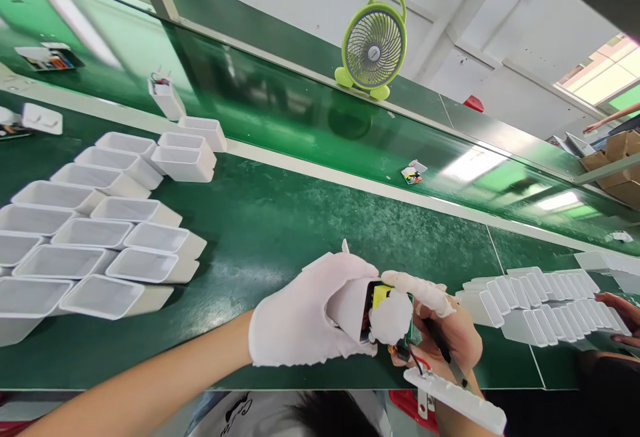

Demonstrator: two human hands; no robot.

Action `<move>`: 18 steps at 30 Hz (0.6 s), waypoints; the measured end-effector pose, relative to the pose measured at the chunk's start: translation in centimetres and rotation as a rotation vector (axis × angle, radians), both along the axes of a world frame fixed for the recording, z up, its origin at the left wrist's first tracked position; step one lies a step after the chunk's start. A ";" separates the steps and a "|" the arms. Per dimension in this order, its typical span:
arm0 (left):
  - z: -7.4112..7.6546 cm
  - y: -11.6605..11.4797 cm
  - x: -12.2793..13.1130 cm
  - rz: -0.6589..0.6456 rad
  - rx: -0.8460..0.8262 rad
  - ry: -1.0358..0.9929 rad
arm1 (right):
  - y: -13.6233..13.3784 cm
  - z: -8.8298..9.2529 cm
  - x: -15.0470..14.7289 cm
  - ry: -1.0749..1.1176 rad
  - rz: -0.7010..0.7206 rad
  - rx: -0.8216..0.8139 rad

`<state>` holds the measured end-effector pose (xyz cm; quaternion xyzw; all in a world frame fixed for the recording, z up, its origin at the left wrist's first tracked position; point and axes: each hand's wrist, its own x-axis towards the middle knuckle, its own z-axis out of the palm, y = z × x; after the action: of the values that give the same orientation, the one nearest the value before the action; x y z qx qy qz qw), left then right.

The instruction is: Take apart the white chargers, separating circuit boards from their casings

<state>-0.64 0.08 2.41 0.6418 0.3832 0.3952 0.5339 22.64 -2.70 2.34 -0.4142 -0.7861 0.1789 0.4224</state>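
Note:
My left hand, in a white glove, is wrapped around a white plastic housing whose open end faces right. A circuit board assembly with a yellow-wrapped part and a white blob sits partly in that opening. My right hand, with white covers on some fingers, pinches the board's outer edge. A slim dark tool, perhaps tweezers, lies across its palm. Red and black wires run from the board to a white end cover with metal prongs, hanging below my right hand.
Open white housings stand in rows at left; one filled housing stands behind them. White covers are lined up at right beside another person's hand. A small board assembly lies on the green belt. A green fan stands beyond.

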 end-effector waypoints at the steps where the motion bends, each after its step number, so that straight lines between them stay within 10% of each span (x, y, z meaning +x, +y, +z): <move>1: -0.1 0.0 0.0 -0.011 0.003 -0.014 | 0.0 0.2 -0.2 0.030 0.003 0.000; 18: -0.5 -0.3 0.0 -0.034 0.040 -0.059 | -0.3 -0.8 -0.2 0.061 -0.016 0.002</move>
<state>-0.66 -0.20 1.92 0.6470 0.3485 0.4125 0.5384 22.44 -3.04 1.50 -0.4146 -0.7696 0.1874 0.4480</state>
